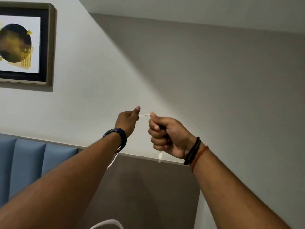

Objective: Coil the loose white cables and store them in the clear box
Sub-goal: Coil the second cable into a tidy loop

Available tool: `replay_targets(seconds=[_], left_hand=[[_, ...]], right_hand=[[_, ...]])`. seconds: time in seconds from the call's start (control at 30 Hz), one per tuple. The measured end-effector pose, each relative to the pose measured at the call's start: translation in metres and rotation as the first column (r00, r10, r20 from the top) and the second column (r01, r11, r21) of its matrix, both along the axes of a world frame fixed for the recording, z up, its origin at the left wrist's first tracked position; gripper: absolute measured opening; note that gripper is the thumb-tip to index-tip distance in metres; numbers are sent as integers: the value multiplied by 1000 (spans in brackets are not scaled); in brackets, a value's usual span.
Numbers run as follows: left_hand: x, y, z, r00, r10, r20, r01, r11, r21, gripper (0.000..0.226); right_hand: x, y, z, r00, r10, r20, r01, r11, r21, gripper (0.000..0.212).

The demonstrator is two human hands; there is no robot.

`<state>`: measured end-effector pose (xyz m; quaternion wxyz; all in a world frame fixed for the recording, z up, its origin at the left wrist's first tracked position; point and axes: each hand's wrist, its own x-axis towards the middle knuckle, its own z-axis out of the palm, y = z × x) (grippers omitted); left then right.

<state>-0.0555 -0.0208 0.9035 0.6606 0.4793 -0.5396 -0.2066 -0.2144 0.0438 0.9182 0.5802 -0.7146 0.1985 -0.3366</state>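
Note:
Both my arms are raised in front of a pale wall. A thin white cable runs taut between my two hands. My left hand pinches one part of it, and more cable hangs down behind that wrist. My right hand is a closed fist around the cable, with a white end sticking out below the fist. A loop of the same cable shows at the bottom edge of the view. The clear box is not in view.
A framed picture hangs on the wall at upper left. A blue padded headboard fills the lower left, with a grey-brown panel beside it. The camera looks upward at the wall.

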Motion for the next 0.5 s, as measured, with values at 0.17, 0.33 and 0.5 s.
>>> replay_targets(seconds=[0.17, 0.33, 0.5], left_hand=[[-21, 10, -14, 955, -265, 131, 261, 964, 46, 43], [-17, 14, -18, 928, -217, 303, 206, 976, 69, 59], [-7, 16, -12, 893, -105, 438, 128, 991, -23, 65]], right_hand=[[26, 7, 21, 822, -77, 564, 131, 990, -56, 26], [4, -19, 27, 313, -695, 648, 850, 509, 136, 65], [-5, -34, -10, 234, -965, 117, 845, 142, -516, 60]])
